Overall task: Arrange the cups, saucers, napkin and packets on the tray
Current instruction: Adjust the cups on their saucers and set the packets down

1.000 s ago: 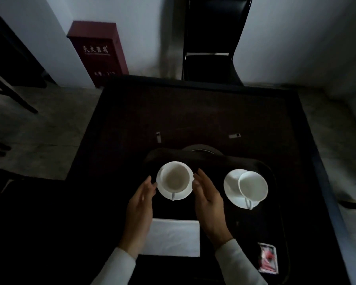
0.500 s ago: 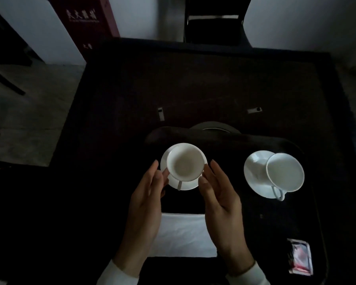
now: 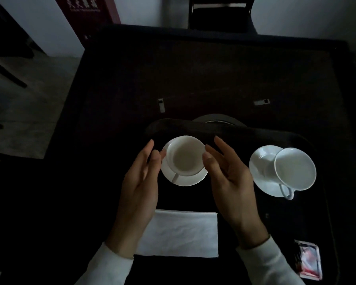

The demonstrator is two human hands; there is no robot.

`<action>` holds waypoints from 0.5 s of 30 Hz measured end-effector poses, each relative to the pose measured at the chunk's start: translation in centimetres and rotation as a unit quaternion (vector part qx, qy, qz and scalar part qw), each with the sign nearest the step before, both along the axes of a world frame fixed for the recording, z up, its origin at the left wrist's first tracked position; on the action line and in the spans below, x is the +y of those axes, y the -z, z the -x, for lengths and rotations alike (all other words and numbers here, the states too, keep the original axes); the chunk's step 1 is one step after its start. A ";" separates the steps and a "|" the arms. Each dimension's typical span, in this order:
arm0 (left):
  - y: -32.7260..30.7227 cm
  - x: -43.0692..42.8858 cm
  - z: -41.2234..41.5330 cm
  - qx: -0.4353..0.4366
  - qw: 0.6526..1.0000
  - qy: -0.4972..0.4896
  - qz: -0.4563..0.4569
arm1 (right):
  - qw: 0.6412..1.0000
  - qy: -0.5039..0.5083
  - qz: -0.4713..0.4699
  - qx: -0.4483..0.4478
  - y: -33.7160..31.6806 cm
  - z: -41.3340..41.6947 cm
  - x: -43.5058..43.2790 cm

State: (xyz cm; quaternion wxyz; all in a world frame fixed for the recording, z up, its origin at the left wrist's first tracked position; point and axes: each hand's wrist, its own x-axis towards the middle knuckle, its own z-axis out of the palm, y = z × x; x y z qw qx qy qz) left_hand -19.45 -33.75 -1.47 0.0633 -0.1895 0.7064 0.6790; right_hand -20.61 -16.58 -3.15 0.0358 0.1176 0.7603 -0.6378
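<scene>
While steadying the left cup point(image 3: 184, 156) on its saucer point(image 3: 190, 178) at the tray's point(image 3: 325, 202) far left: left hand point(image 3: 139, 192) and right hand point(image 3: 231, 179) both open, fingertips at the cup's rim, gripping nothing firmly as far as can be judged. Best turned gently by the rim, handle kept toward the near side, centred on the saucer. Second cup point(image 3: 294, 169) off-centre on its saucer point(image 3: 263, 171) to the right; napkin point(image 3: 183, 233) near, packets point(image 3: 308, 260) in the near right corner.
</scene>
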 end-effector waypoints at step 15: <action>-1.5 2.5 -4.2 -0.009 0.974 -0.225 -0.029 | 0.997 -0.059 -0.043 0.028 -0.5 4.1 0.4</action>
